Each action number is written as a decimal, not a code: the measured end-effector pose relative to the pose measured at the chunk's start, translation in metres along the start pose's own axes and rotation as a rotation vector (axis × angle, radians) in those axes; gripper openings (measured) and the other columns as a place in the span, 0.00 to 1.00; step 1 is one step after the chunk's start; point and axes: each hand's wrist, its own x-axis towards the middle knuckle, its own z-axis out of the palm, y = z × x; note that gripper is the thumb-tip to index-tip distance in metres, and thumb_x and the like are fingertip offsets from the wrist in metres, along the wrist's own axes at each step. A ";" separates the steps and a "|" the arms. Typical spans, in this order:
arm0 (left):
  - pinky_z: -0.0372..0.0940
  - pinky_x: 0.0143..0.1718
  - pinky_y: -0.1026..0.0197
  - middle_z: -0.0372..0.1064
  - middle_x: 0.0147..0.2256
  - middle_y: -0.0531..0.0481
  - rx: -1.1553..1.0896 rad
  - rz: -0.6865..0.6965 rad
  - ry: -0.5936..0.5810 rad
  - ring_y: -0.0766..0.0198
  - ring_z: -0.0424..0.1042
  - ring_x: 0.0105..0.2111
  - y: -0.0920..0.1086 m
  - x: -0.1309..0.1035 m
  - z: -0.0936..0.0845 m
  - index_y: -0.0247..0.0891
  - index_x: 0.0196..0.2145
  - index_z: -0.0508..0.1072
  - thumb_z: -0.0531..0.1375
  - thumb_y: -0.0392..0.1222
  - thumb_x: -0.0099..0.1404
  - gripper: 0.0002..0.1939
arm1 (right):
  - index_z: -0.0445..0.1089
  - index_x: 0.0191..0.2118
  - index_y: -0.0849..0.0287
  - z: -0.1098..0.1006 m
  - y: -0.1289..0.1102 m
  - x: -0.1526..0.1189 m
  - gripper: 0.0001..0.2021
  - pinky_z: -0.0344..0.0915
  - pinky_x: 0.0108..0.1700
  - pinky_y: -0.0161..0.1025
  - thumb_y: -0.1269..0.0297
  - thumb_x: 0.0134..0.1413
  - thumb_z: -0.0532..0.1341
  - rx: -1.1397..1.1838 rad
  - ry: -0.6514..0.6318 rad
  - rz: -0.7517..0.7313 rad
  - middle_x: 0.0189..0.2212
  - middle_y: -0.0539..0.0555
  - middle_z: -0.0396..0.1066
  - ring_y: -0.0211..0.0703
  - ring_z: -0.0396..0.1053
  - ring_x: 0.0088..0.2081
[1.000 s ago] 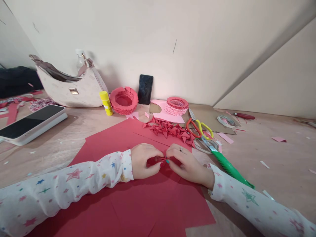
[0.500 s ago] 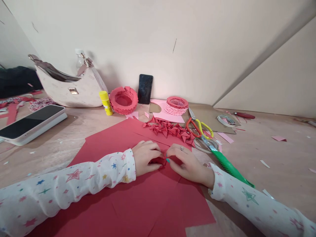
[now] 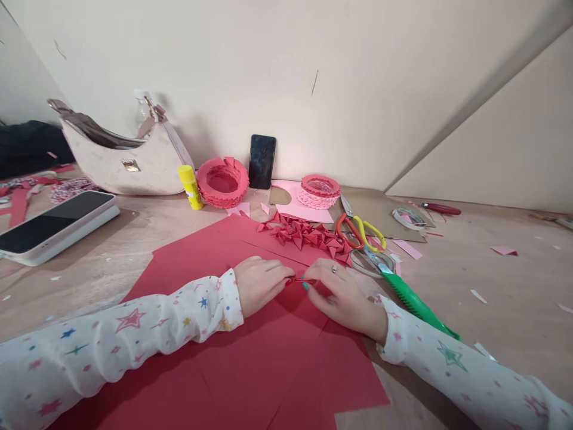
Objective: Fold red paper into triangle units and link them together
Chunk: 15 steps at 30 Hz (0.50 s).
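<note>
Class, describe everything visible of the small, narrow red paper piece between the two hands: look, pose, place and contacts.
The small, narrow red paper piece looks thin and matte, lying roughly level. Fingertips of the left hand and right hand pinch it from either side, partly covering it, so its full shape and folds cannot be told. Beneath are large, flat red paper sheets of similar colour.

A small red paper piece, thin and nearly level, is pinched between both hands.
</note>
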 end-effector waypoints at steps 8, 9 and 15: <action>0.60 0.31 0.64 0.65 0.31 0.50 -0.005 -0.010 -0.054 0.66 0.66 0.31 0.000 -0.001 0.000 0.38 0.40 0.64 0.41 0.37 0.63 0.14 | 0.60 0.32 0.60 -0.002 -0.001 0.001 0.05 0.61 0.32 0.36 0.74 0.48 0.51 -0.093 0.012 -0.033 0.26 0.53 0.64 0.38 0.61 0.30; 0.60 0.31 0.64 0.65 0.31 0.50 -0.010 -0.010 -0.050 0.66 0.66 0.30 0.000 -0.001 0.001 0.38 0.40 0.64 0.41 0.37 0.63 0.14 | 0.60 0.32 0.60 -0.002 -0.001 0.001 0.05 0.61 0.32 0.36 0.74 0.48 0.52 -0.095 0.015 -0.050 0.26 0.53 0.64 0.38 0.61 0.30; 0.61 0.33 0.64 0.65 0.32 0.50 -0.044 -0.007 -0.032 0.66 0.66 0.31 0.000 -0.001 0.002 0.38 0.40 0.64 0.41 0.37 0.63 0.14 | 0.61 0.31 0.60 -0.003 -0.002 0.003 0.06 0.60 0.32 0.37 0.75 0.47 0.51 -0.137 0.010 -0.135 0.25 0.53 0.66 0.39 0.61 0.30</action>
